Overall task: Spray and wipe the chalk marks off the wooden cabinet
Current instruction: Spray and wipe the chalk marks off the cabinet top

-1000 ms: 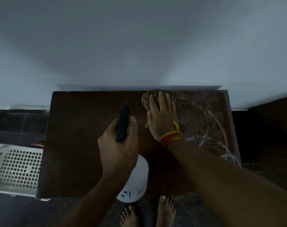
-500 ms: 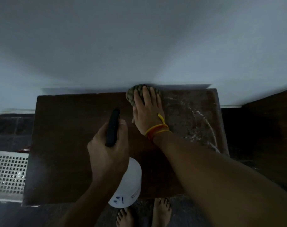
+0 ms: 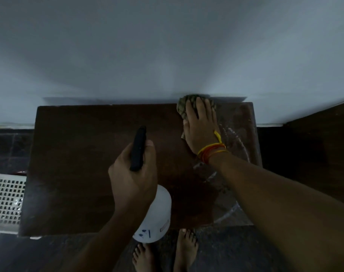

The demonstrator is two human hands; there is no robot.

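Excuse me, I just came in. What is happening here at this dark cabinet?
A person is cleaning chalk marks off the top of a wooden cabinet. The right hand presses a greenish cloth flat at the back edge, near the wall. The left hand holds a white spray bottle above the front of the top. White curved lines remain on the right side, so the job is not finished.

Lighting: dim, bluish overall. Wall (image 3: 167,46) brightest at centre, darkening toward the corners. Cabinet top (image 3: 84,154) nearly black, grain barely legible. Narrow shadow band behind its rear edge. Wide-angle bowing at frame edges. Soft, grainy detail throughout; no glare.
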